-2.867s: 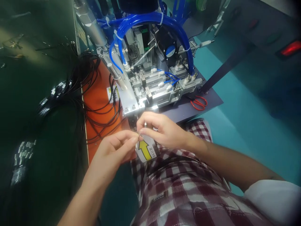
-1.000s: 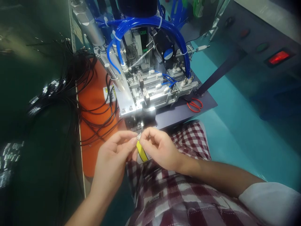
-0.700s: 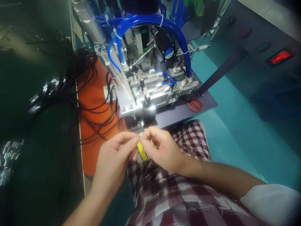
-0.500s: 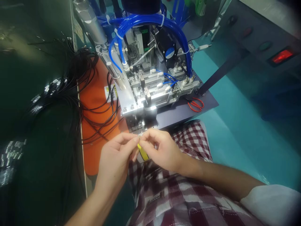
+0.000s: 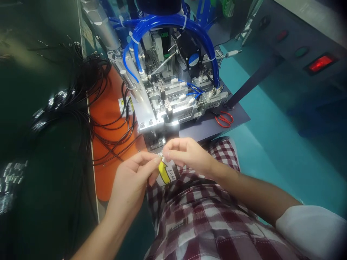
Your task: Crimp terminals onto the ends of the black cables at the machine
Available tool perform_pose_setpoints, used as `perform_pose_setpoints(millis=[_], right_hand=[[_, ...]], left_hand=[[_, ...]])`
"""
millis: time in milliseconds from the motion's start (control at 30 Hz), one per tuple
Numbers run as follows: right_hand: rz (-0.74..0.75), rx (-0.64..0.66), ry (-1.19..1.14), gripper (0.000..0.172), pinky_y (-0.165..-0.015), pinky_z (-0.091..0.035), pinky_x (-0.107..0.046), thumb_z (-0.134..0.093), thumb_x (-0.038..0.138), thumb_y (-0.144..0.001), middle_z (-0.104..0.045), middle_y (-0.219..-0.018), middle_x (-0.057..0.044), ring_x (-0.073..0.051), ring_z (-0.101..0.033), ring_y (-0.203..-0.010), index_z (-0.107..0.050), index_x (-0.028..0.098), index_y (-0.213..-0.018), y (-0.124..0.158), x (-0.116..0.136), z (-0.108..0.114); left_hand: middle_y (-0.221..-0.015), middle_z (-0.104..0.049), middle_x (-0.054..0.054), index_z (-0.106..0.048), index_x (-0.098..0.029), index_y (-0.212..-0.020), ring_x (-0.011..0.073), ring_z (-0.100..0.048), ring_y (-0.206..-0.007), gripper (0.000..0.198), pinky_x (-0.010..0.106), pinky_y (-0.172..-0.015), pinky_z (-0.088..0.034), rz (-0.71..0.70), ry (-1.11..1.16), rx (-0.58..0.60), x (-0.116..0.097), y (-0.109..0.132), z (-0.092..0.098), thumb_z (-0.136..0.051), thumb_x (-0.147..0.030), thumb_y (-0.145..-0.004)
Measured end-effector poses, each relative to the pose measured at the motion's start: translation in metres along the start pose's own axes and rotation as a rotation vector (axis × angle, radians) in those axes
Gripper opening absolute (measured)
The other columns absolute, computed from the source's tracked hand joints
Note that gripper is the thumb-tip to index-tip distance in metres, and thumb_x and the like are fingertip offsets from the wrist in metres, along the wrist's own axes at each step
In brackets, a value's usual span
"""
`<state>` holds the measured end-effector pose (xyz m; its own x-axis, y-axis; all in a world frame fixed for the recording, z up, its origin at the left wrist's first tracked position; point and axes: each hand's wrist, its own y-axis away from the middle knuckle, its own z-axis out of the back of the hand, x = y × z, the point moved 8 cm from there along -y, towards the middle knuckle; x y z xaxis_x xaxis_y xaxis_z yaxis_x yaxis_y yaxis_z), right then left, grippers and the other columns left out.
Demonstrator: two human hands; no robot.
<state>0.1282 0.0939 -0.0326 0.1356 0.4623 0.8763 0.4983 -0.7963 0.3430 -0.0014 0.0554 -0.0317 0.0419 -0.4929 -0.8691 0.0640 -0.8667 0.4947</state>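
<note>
My left hand (image 5: 135, 177) pinches something small and pale between thumb and forefinger; it is too small to name. Close beside it, my right hand (image 5: 187, 153) has its thumb and fingers pressed together at the same spot, and what they grip is hidden. Both sets of fingertips sit just in front of the metal press machine (image 5: 173, 101). Below the fingers shows a white label with a yellow arrow (image 5: 164, 172) and printed characters. Black cables (image 5: 114, 141) lie across an orange board (image 5: 108, 180) to the left of my hands.
Blue air hoses (image 5: 173, 22) arch over the machine. Red-handled scissors (image 5: 224, 119) lie on its dark base plate (image 5: 200, 131). A lit red switch (image 5: 320, 63) glows on the panel at right. More cables bundle on the dark green table (image 5: 54, 155).
My right hand has risen slightly and turned, uncovering more of the arrow label. My left hand stays almost in place. The whole view has shifted a little.
</note>
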Motion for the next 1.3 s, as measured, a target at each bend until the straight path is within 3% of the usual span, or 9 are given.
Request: perform_pose_setpoints(millis=[67,167,333,500,600,700,933,1133,1300], right_hand=[[0.004,0.024,0.011,0.009,-0.045,-0.029,-0.020,-0.067,0.022,-0.075,-0.054,-0.058,0.006,-0.005,-0.037,-0.047,-0.062,0.015,-0.070,0.000,0.001,0.001],[0.120,-0.083,0.126,0.011,-0.045,-0.029,-0.021,-0.068,0.025,-0.078,-0.054,-0.061,0.005,-0.006,-0.038,-0.048,-0.062,0.016,-0.075,0.004,0.009,0.011],[0.494,-0.222,0.528,0.004,-0.050,-0.037,-0.022,-0.067,0.018,-0.084,-0.061,-0.072,0.003,-0.006,-0.043,-0.050,-0.066,0.016,-0.081,0.023,0.033,0.009],[0.915,-0.304,0.906,0.011,-0.059,-0.042,-0.025,-0.063,0.012,-0.090,-0.067,-0.074,-0.001,-0.010,-0.052,-0.059,-0.066,0.017,-0.080,0.042,0.050,-0.008],[1.050,-0.318,1.109,0.013,-0.058,-0.039,-0.028,-0.060,0.014,-0.093,-0.069,-0.074,-0.002,-0.012,-0.056,-0.062,-0.065,0.017,-0.082,0.048,0.050,-0.018],[0.937,-0.287,1.017,0.013,-0.056,-0.039,-0.027,-0.057,0.015,-0.093,-0.065,-0.074,-0.001,-0.011,-0.053,-0.059,-0.061,0.018,-0.081,0.043,0.046,-0.013],[0.401,-0.182,0.578,0.015,-0.057,-0.039,-0.025,-0.053,0.026,-0.096,-0.055,-0.074,0.002,-0.011,-0.049,-0.061,-0.054,0.020,-0.083,0.021,0.016,0.000],[0.490,-0.192,0.646,0.011,-0.063,-0.039,-0.026,-0.054,0.018,-0.092,-0.056,-0.079,0.000,-0.012,-0.050,-0.068,-0.054,0.019,-0.081,0.024,0.030,0.000],[0.192,0.007,0.405,0.012,-0.053,-0.034,-0.024,-0.057,0.023,-0.090,-0.053,-0.068,0.003,-0.010,-0.044,-0.059,-0.055,0.019,-0.079,0.011,0.016,0.006]], left_hand=[[-0.042,-0.046,-0.006,-0.068,-0.017,-0.068,0.0049,-0.037,-0.045,0.022,0.019,-0.054,-0.031,0.008,-0.011,0.012,0.000,0.000,0.000,-0.077,-0.037,-0.074],[-0.040,-0.045,-0.006,-0.067,-0.018,-0.066,0.0054,-0.038,-0.044,0.023,0.020,-0.055,-0.032,0.009,-0.002,0.013,0.000,0.000,-0.001,-0.077,-0.036,-0.074],[-0.044,-0.049,-0.005,-0.066,-0.018,-0.065,0.0059,-0.041,-0.045,0.022,0.020,-0.052,-0.033,0.015,0.028,0.007,0.000,-0.001,-0.003,-0.079,-0.034,-0.072],[-0.051,-0.054,-0.003,-0.067,-0.017,-0.066,0.0059,-0.042,-0.046,0.021,0.020,-0.050,-0.032,0.002,0.022,-0.003,0.001,-0.002,-0.001,-0.080,-0.033,-0.071],[-0.056,-0.059,-0.002,-0.069,-0.017,-0.068,0.0060,-0.044,-0.047,0.020,0.020,-0.049,-0.031,0.000,0.031,-0.008,0.002,-0.003,0.000,-0.080,-0.032,-0.071],[-0.053,-0.056,-0.003,-0.069,-0.017,-0.068,0.0059,-0.044,-0.046,0.020,0.020,-0.050,-0.034,-0.002,0.042,0.005,0.002,-0.002,-0.001,-0.080,-0.032,-0.072],[-0.058,-0.060,-0.001,-0.074,-0.017,-0.074,0.0066,-0.047,-0.048,0.018,0.020,-0.050,-0.037,-0.020,0.098,0.019,0.000,-0.001,-0.003,-0.083,-0.031,-0.070],[-0.052,-0.055,-0.003,-0.074,-0.018,-0.075,0.0078,-0.046,-0.049,0.021,0.021,-0.051,-0.035,0.000,0.026,0.018,0.001,-0.002,-0.001,-0.083,-0.035,-0.070],[-0.049,-0.050,-0.005,-0.076,-0.019,-0.081,0.0084,-0.044,-0.051,0.024,0.022,-0.055,-0.034,0.014,-0.044,0.058,0.001,-0.002,0.001,-0.083,-0.038,-0.070]])
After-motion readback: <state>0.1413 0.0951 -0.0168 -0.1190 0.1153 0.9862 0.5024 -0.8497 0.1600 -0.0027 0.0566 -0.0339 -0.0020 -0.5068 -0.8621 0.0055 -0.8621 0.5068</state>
